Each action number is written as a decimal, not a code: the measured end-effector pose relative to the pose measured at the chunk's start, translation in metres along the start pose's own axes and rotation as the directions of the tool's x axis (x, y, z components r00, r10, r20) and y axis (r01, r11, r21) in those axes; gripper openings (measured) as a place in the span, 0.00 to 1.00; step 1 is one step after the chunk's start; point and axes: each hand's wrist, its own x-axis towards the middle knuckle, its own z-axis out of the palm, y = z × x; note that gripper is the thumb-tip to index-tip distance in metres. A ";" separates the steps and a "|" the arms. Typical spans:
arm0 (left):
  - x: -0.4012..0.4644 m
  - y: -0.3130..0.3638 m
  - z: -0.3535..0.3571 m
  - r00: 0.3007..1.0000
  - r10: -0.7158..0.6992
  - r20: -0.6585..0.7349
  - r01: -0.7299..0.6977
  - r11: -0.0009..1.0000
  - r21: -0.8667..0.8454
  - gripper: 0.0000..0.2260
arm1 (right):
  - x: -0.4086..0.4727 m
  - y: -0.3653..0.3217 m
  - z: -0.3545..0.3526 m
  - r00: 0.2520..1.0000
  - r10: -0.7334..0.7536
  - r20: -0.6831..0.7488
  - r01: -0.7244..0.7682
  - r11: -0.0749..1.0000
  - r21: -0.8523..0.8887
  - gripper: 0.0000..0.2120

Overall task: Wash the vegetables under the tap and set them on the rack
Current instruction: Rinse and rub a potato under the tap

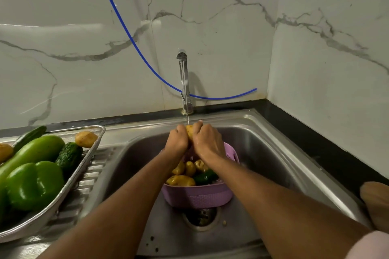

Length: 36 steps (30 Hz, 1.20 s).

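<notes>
Both hands hold one yellow potato [190, 131] under the thin stream from the steel tap [183, 78]. My left hand [176, 140] grips its left side and my right hand [207, 140] grips its right side, so most of the potato is hidden. Below them a purple colander [197, 196] stands in the sink [263, 153] with several potatoes [181, 181] and a dark cucumber [205, 177] in it. On the left, a metal tray rack [88, 160] holds a green bell pepper [34, 185], a long pale green gourd [31, 153], cucumbers [69, 156] and potatoes [85, 139].
The drain [201, 216] sits just in front of the colander. A blue tube [130, 35] hangs across the marble wall behind the tap. A black counter edge [315, 143] runs along the right. A brown object [375, 202] lies at the right sink rim.
</notes>
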 end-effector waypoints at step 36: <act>-0.005 0.002 -0.004 0.968 -0.133 0.215 0.220 0.863 -0.455 0.34 | -0.008 -0.001 0.001 0.969 0.211 0.128 -0.247 0.820 0.516 0.17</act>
